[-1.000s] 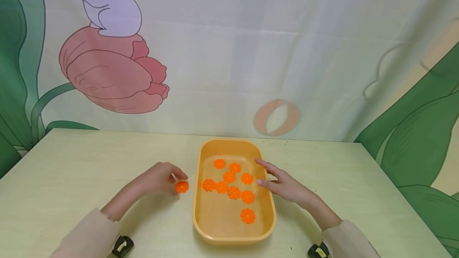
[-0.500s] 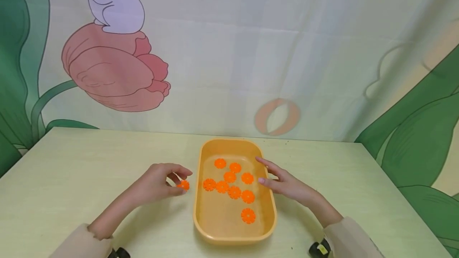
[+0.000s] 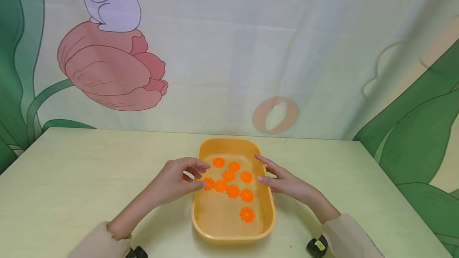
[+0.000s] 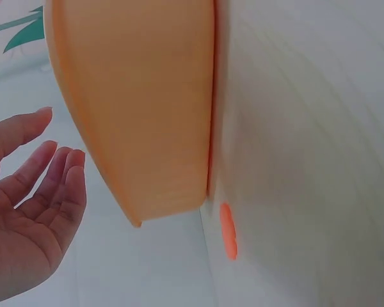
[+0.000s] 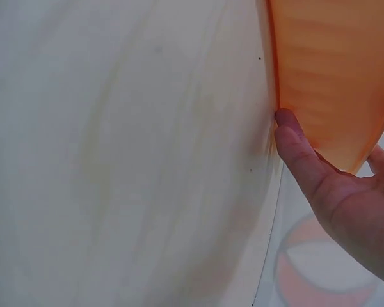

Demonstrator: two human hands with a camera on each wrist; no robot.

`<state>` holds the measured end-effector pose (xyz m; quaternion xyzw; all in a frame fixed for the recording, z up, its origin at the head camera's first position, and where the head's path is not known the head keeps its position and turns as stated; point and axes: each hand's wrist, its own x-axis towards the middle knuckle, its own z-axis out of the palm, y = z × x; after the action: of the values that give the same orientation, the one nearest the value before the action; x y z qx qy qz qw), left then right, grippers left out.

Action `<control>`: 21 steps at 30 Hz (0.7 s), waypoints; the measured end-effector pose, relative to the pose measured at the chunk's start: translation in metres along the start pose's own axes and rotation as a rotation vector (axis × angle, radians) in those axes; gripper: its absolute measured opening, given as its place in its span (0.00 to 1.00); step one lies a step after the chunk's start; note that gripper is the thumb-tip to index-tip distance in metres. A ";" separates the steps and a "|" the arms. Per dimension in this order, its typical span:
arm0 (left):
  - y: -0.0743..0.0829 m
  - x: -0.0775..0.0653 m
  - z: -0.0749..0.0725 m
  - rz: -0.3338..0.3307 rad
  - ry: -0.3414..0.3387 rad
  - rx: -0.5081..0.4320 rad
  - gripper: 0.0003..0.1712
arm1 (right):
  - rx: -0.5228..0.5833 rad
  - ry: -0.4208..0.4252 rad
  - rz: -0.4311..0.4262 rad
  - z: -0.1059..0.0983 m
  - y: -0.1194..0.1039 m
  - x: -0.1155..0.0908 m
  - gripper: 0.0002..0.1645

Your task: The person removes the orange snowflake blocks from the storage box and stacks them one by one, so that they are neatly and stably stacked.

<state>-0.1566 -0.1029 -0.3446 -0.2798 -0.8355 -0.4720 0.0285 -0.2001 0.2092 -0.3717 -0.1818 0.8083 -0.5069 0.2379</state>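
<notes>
A yellow-orange plastic tray (image 3: 233, 238) stands on the table with several flat orange notched discs (image 3: 246, 214) on its floor. My left hand (image 3: 179, 180) reaches over the tray's left rim, thumb and fingers apart with nothing between them. In the left wrist view this left hand (image 4: 35, 211) is beside the tray wall (image 4: 137, 109). One more orange disc (image 4: 228, 231) lies on the table just outside the tray, mostly hidden behind my left hand in the head view. My right hand (image 3: 287, 182) holds the tray's right wall, with fingers along its outside (image 5: 301, 153).
The pale wooden table (image 3: 89, 170) extends to both sides of the tray. Behind its back edge hangs a printed curtain (image 3: 215, 51) with a pink flower and green leaves. Both wrists carry black straps (image 3: 317, 247).
My left hand has moved right from the loose disc beside the tray to above the tray's left rim. The disc stays on the table. The right hand has hardly moved.
</notes>
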 end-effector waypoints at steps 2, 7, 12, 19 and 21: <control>0.001 0.005 0.004 0.001 -0.003 -0.022 0.18 | 0.008 -0.007 0.003 -0.001 -0.001 0.002 0.40; 0.002 0.017 0.018 -0.003 -0.020 -0.084 0.20 | 0.010 -0.013 0.010 -0.003 -0.002 0.005 0.42; 0.006 0.030 0.031 -0.017 -0.068 -0.115 0.22 | 0.021 -0.026 0.016 -0.005 -0.003 0.007 0.41; 0.008 0.047 0.043 -0.055 -0.167 -0.115 0.24 | 0.019 -0.028 0.042 -0.008 -0.007 0.007 0.41; 0.007 0.051 0.046 -0.048 -0.200 -0.065 0.24 | 0.015 -0.027 0.049 -0.008 -0.009 0.006 0.40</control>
<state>-0.1858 -0.0401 -0.3486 -0.3064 -0.8249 -0.4689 -0.0755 -0.2095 0.2082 -0.3616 -0.1669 0.8055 -0.5044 0.2624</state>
